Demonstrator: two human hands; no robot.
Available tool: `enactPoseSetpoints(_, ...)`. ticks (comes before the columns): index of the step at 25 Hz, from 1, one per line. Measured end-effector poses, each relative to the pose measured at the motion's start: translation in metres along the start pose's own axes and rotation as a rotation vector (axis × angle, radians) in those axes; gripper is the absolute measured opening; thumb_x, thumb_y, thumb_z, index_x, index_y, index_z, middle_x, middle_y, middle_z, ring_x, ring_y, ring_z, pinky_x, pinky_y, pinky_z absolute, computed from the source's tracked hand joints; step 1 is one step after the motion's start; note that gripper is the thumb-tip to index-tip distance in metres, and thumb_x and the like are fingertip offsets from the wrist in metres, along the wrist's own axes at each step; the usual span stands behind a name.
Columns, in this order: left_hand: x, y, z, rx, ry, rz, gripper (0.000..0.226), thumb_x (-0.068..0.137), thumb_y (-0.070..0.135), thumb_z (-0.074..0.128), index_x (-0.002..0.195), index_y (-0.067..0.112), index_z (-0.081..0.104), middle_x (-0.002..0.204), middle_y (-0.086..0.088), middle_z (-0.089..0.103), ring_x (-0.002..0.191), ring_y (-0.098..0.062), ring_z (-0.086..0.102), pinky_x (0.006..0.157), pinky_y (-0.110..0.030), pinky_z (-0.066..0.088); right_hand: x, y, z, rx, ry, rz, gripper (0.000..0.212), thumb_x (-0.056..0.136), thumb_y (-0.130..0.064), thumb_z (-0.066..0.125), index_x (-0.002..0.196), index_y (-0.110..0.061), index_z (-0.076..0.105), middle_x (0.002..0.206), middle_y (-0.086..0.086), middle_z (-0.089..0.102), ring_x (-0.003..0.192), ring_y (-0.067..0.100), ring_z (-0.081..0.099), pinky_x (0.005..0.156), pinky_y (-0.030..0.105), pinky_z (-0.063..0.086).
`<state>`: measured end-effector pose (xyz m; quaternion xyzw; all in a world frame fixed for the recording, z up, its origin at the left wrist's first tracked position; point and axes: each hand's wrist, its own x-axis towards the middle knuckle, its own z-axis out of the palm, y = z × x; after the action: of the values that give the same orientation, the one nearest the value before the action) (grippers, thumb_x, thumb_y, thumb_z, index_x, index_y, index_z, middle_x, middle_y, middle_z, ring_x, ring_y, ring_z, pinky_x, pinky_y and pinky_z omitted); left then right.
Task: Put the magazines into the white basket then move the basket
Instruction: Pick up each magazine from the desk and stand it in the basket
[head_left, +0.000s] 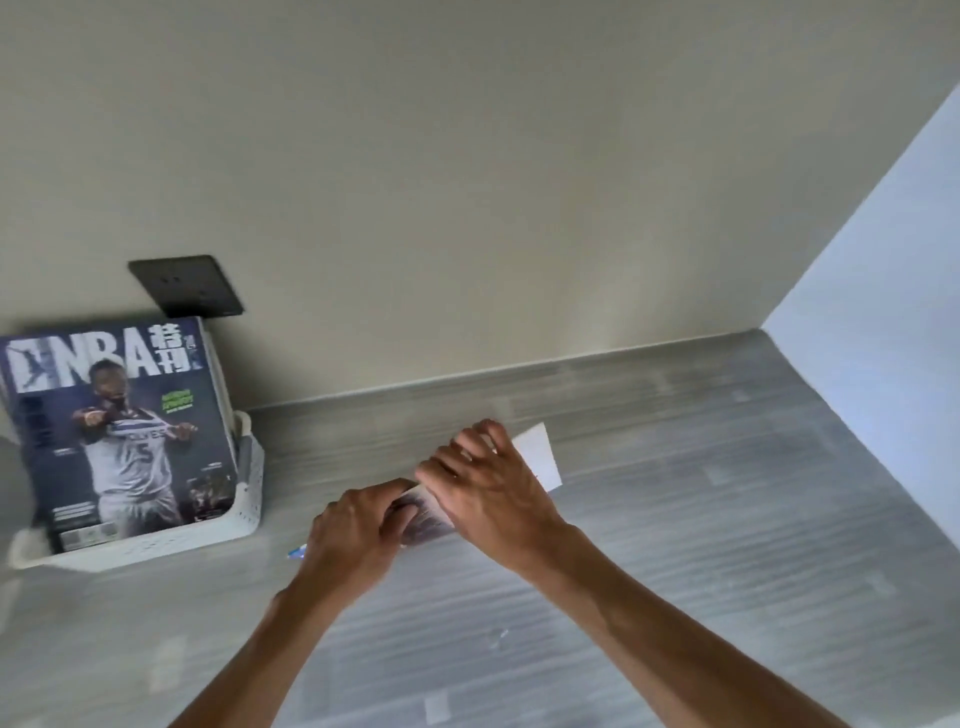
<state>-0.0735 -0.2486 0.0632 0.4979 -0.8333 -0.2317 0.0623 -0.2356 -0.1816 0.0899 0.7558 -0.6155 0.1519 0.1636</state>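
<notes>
A white perforated basket (244, 514) sits at the left on the grey wood-grain surface, against the wall. Magazines stand upright in it; the front one is a dark NBA magazine (119, 436) with a basketball player on the cover. In the middle of the surface lies a thin magazine (540, 452), mostly hidden under my hands, with its white far corner showing. My left hand (358, 530) grips its near-left edge. My right hand (488, 483) rests on top of it with fingers curled over the far edge.
A black wall socket (187, 286) is on the beige wall just behind the basket. A white side panel (883, 312) closes off the right. A small blue-and-white scrap (297, 552) lies beside my left wrist.
</notes>
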Motion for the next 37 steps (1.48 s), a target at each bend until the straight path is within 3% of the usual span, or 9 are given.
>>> enactPoseSetpoints(5, -0.045, -0.094, -0.039, -0.635, 0.17, -0.186, 0.011, 0.09, 0.026, 0.06, 0.092, 0.022, 0.07, 0.076, 0.011, 0.074, 0.071, -0.007, 0.069, 0.063, -0.029, 0.057, 0.036, -0.036, 0.013, 0.5, 0.276, 0.631, 0.059, 0.082, -0.016, 0.068, 0.136, -0.016, 0.047, 0.147, 0.009, 0.044, 0.132, 0.027, 0.043, 0.109, 0.041, 0.033)
enactPoseSetpoints(8, -0.064, -0.145, -0.068, -1.042, 0.317, -0.302, 0.023, 0.089, -0.007, 0.061, 0.089, 0.013, 0.071, 0.076, 0.005, 0.076, 0.075, -0.015, 0.067, 0.068, -0.024, 0.058, 0.069, -0.077, 0.036, 1.365, -0.092, 1.152, 0.087, 0.075, -0.019, 0.081, 0.147, -0.023, 0.032, 0.144, 0.004, 0.048, 0.125, 0.022, 0.052, 0.105, 0.044, 0.042)
enactPoseSetpoints(10, -0.072, -0.175, -0.084, -1.142, 0.389, -0.331, 0.02, 0.088, -0.007, 0.061, 0.095, 0.009, 0.07, 0.084, 0.001, 0.077, 0.081, -0.019, 0.07, 0.075, -0.029, 0.059, 0.087, -0.109, 0.051, 1.573, -0.39, 1.125, 0.079, 0.074, -0.018, 0.08, 0.142, -0.023, 0.039, 0.127, 0.001, 0.064, 0.111, 0.018, 0.062, 0.095, 0.044, 0.048)
enactPoseSetpoints(14, -0.069, -0.217, -0.107, -1.181, 0.423, -0.324, 0.019, 0.09, -0.003, 0.062, 0.101, 0.01, 0.069, 0.088, 0.002, 0.078, 0.084, -0.014, 0.074, 0.07, -0.024, 0.059, 0.134, -0.168, 0.066, 1.518, -0.411, 0.954, 0.022, 0.089, 0.0, 0.056, 0.099, -0.018, 0.066, 0.087, 0.003, 0.074, 0.078, 0.019, 0.067, 0.081, 0.039, 0.049)
enactPoseSetpoints(18, -0.046, -0.265, -0.126, -1.153, 0.478, -0.346, 0.019, 0.089, -0.001, 0.064, 0.093, 0.016, 0.07, 0.089, -0.002, 0.076, 0.087, -0.021, 0.07, 0.082, -0.034, 0.06, 0.19, -0.185, 0.088, 1.42, -0.238, 1.061, 0.022, 0.081, -0.001, 0.064, 0.095, -0.018, 0.062, 0.09, 0.006, 0.069, 0.083, 0.023, 0.064, 0.072, 0.032, 0.047)
enactPoseSetpoints(23, -0.014, -0.298, -0.144, -1.278, 0.516, -0.353, 0.02, 0.092, 0.003, 0.061, 0.095, 0.02, 0.07, 0.079, 0.009, 0.077, 0.075, -0.01, 0.072, 0.064, -0.023, 0.059, 0.184, -0.198, 0.131, 1.194, -0.29, 0.863, 0.045, 0.069, -0.011, 0.074, 0.096, -0.041, 0.056, 0.097, -0.006, 0.069, 0.088, 0.025, 0.07, 0.08, 0.038, 0.053)
enactPoseSetpoints(27, 0.014, -0.315, -0.153, -1.312, 0.517, -0.344, 0.016, 0.094, 0.005, 0.059, 0.105, 0.014, 0.066, 0.084, 0.01, 0.077, 0.079, -0.005, 0.072, 0.068, -0.024, 0.059, 0.193, -0.196, 0.159, 1.359, -0.056, 0.935, 0.043, 0.077, 0.007, 0.069, 0.11, -0.019, 0.061, 0.096, 0.004, 0.071, 0.085, 0.029, 0.068, 0.082, 0.037, 0.053)
enactPoseSetpoints(32, 0.033, -0.332, -0.132, -0.354, 0.488, -0.637, 0.047, 0.085, 0.013, 0.067, 0.129, 0.02, 0.049, 0.131, -0.008, 0.052, 0.122, -0.031, 0.05, 0.097, -0.044, 0.044, 0.2, -0.192, 0.176, 0.925, -0.302, 0.984, 0.045, 0.074, -0.006, 0.068, 0.112, -0.026, 0.056, 0.11, -0.001, 0.062, 0.106, 0.027, 0.062, 0.085, 0.035, 0.049)
enactPoseSetpoints(37, 0.011, -0.352, -0.102, -0.467, 0.26, -0.699, 0.045, 0.089, 0.009, 0.056, 0.13, 0.025, 0.047, 0.114, -0.008, 0.065, 0.101, -0.032, 0.062, 0.084, -0.044, 0.055, 0.18, -0.199, 0.192, 0.988, -0.609, 1.042, 0.059, 0.08, 0.0, 0.056, 0.13, -0.029, 0.042, 0.118, 0.01, 0.061, 0.092, 0.034, 0.067, 0.066, 0.044, 0.062)
